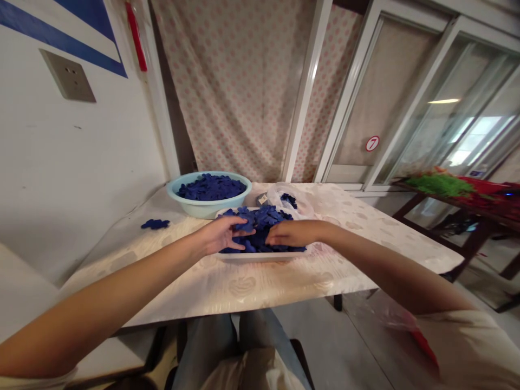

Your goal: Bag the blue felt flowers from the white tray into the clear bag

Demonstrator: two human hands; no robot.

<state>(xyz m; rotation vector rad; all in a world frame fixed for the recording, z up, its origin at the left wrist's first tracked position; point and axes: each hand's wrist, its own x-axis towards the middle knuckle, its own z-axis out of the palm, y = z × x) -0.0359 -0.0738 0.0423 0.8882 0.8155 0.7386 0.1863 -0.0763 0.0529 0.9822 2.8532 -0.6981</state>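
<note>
A white tray (pixel 260 257) full of dark blue flower-shaped pieces (pixel 264 216) stands on the cloth-covered table. My left hand (pixel 226 234) is at the tray's left side, fingers spread among the blue pieces. At the right part of the tray, my right hand (pixel 288 233) reaches into the pile with its fingers bent together; the fingertips are partly hidden, and what they hold cannot be made out. Behind the tray to the left is a light blue basin (pixel 207 208) heaped with more blue pieces.
A few blue pieces (pixel 155 223) lie on the table (pixel 244 287) at left. Behind the tray sits a clear plastic bag (pixel 303 208) with blue pieces. A wall is on the left, a curtain behind. Another table at far right bears green (pixel 441 184) and red material.
</note>
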